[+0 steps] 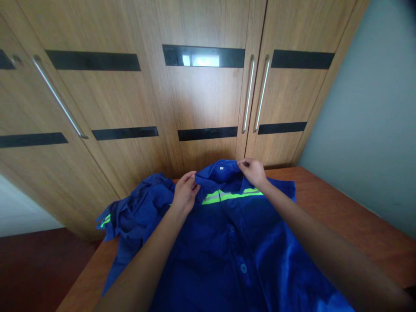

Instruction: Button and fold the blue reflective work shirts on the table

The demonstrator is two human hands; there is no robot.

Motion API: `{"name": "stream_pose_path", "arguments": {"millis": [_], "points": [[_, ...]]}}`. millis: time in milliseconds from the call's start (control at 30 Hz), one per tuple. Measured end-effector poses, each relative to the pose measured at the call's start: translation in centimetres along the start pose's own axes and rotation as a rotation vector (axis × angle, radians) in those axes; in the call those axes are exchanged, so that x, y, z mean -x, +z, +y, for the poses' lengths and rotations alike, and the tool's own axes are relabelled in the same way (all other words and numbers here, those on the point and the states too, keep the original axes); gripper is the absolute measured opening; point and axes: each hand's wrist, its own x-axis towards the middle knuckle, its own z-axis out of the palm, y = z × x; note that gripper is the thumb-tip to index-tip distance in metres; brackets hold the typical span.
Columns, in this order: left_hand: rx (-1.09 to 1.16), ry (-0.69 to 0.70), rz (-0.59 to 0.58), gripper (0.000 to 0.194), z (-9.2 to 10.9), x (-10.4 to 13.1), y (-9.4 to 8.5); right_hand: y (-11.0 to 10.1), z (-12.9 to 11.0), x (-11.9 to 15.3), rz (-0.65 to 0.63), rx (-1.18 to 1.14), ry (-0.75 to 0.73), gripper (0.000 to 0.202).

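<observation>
A blue work shirt (208, 242) with a bright yellow-green reflective stripe across the chest lies front up, its button placket running down the middle. Its collar (224, 167) is raised at the far end, and a small white label shows inside. My left hand (186, 190) pinches the left side of the collar between thumb and fingers. The right side of the collar is pinched by my right hand (252, 171). Bunched fabric of the left sleeve (139, 208) sits beyond my left forearm. My right forearm covers part of the shirt's right side.
Under the shirt is a reddish-brown wooden table (328, 203). Right behind it stands a wooden wardrobe (208, 95) with black strips and long metal handles (250, 95). A pale wall (367, 130) borders the table on the right. Dark red floor (42, 264) shows at lower left.
</observation>
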Motion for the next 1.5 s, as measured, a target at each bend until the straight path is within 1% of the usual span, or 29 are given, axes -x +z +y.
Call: {"name": "stream_pose_path", "arguments": {"millis": [67,133,233,300,400,467,533,600,700,933,1067,1167,1233,1300,1367,1433,1467,1500], "points": [[0.093,-0.039,0.024,0.022,0.2,0.1,-0.3,0.3,0.1,0.1,-0.007,-0.003,0.002,0.021],[0.137,-0.075,0.023,0.026,0.2,0.4,-0.4,0.6,0.0,0.2,-0.022,-0.020,-0.004,0.021],[0.120,-0.107,-0.004,0.040,0.3,0.8,-0.3,1.0,-0.2,0.4,-0.051,-0.056,-0.022,0.021],[0.062,-0.088,-0.014,0.042,0.4,0.8,-0.1,1.0,-0.3,0.5,-0.073,-0.078,-0.034,0.021],[-0.052,-0.017,-0.041,0.036,0.8,0.2,0.2,1.0,-0.5,0.5,-0.105,-0.104,-0.044,0.020],[-0.122,0.015,-0.089,0.029,0.9,-0.4,0.4,1.0,-0.5,0.5,-0.116,-0.115,-0.046,0.020],[-0.170,0.027,-0.137,0.023,1.1,-1.0,0.6,0.9,-0.5,0.5,-0.123,-0.119,-0.045,0.019],[-0.183,0.025,-0.160,0.019,1.1,-1.3,0.8,0.9,-0.4,0.5,-0.132,-0.115,-0.046,0.019],[-0.134,-0.005,-0.152,0.016,1.3,-1.3,0.8,0.7,-0.2,0.6,-0.147,-0.097,-0.045,0.019],[0.050,-0.182,-0.144,0.021,1.4,-1.4,-0.1,0.8,0.3,0.6,-0.168,0.007,-0.041,0.019],[0.039,-0.193,-0.119,0.025,1.1,-1.9,-0.6,1.2,1.1,1.0,-0.180,0.122,-0.027,0.017],[-0.028,-0.143,-0.121,0.033,1.3,-1.9,-0.6,1.1,1.6,1.2,-0.169,0.204,0.007,0.013],[-0.077,-0.086,-0.145,0.036,1.7,-1.7,-0.4,0.9,1.8,1.2,-0.138,0.238,0.035,0.010],[-0.178,0.014,-0.195,0.040,2.2,-1.3,-0.2,0.7,1.8,0.9,-0.101,0.250,0.071,0.010],[-0.418,0.185,-0.247,0.044,2.6,-1.0,-0.1,0.6,1.7,0.5,-0.080,0.232,0.110,0.010],[-0.743,0.359,-0.252,0.037,2.9,-1.0,-0.2,0.5,1.6,0.1,-0.086,0.177,0.136,0.012],[-0.882,0.406,-0.236,0.030,3.0,-1.1,-0.3,0.6,1.5,-0.1,-0.097,0.136,0.143,0.014],[-0.972,0.414,-0.214,0.023,3.0,-1.4,-0.5,0.7,1.4,-0.3,-0.110,0.087,0.147,0.017]]}}
